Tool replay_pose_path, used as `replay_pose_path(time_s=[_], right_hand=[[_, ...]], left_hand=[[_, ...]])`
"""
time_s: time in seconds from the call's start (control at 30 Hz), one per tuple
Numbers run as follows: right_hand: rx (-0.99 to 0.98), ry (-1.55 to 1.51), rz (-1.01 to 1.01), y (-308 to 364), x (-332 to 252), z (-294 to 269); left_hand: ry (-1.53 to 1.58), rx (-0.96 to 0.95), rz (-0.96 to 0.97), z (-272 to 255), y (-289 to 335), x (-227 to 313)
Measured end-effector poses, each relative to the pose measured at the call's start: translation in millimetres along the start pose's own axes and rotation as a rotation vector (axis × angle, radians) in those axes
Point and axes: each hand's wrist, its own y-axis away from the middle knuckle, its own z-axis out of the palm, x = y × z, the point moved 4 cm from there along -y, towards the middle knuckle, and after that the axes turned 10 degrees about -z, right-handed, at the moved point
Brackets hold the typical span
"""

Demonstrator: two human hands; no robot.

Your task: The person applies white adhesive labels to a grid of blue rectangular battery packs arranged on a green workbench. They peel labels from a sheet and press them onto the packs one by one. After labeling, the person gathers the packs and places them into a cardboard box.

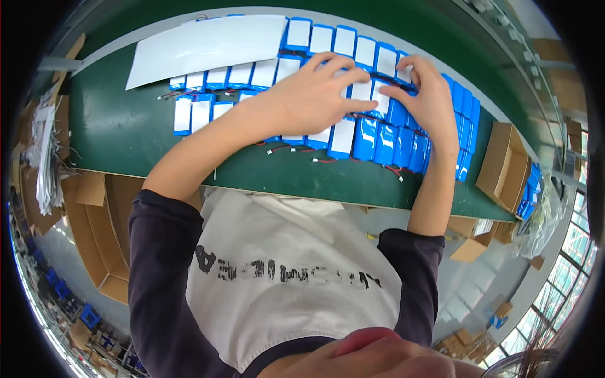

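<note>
Rows of blue battery packs (365,140) with thin wire leads lie on a green workbench. Many carry white rectangular labels; those in the middle and right of the nearer rows are bare blue. My left hand (318,94) is open over the middle row, its fingers spread and its thumb and index finger at a labelled pack (380,97). Just right of it, my right hand (428,97) has its curved thumb and index finger apart, the thumb near that same label. No held object shows in either hand. My left hand and forearm hide part of the packs.
A large white sheet (208,50) covers packs at the back left. An open cardboard box (504,165) stands at the bench's right end, with more blue packs and clear plastic beside it. Another open carton (101,233) sits below the bench's left edge. Wire leads stick out between the rows.
</note>
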Motion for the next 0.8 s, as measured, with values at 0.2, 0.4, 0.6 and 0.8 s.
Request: replay_pose_path(time_s=[0.2, 0.4, 0.6, 0.8], right_hand=[[-0.074, -0.171, 0.06, 0.8, 17.1, 1.9], [-0.033, -0.208, 0.05, -1.6, 4.6, 5.0], [0.274, -0.476, -0.017, -1.0, -10.8, -32.1], [0.387, -0.703, -0.327, -71.8, -112.1, -52.3]], left_hand=[[-0.038, 0.062, -0.158, -54.2, 34.3, -30.9], [-0.419, 0.087, -0.626, -108.9, 147.9, -124.9], [-0.174, 0.394, -0.693, -172.3, 105.5, -109.3], [0.381, 0.855, -0.46, -199.1, 16.8, -76.4]])
